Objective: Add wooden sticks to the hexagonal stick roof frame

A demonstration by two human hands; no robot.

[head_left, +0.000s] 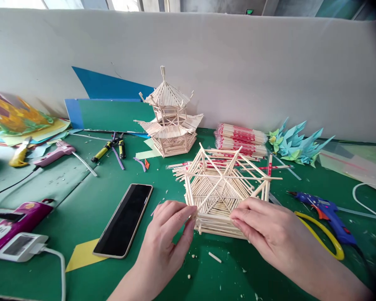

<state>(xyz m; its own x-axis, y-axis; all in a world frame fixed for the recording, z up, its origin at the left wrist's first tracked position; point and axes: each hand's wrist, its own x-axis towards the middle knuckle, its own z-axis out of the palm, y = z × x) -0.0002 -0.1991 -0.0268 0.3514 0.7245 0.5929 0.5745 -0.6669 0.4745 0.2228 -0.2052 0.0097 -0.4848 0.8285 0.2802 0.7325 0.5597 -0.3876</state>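
A hexagonal stick frame (207, 225) made of thin wooden sticks stands on the green table in front of me, with crossing sticks on top and a spiral-like floor inside. My left hand (172, 228) is closed, thumb and fingers pinching the frame's near left corner. At the near right part, my right hand (263, 228) pinches the front edge, its fingertips partly hiding what they grip. A stick runs along the edge between both hands. Behind the frame, a finished-looking stick pagoda (169, 117) rises in two tiers.
Bundled sticks (241, 136) in plastic lie behind the frame. To the right are a blue glue gun (327, 211), yellow-handled scissors (327, 236) and folded paper (301, 142). A phone (125, 219), pliers (111, 148), pink glue gun (54, 154) and power strip (19, 221) lie left.
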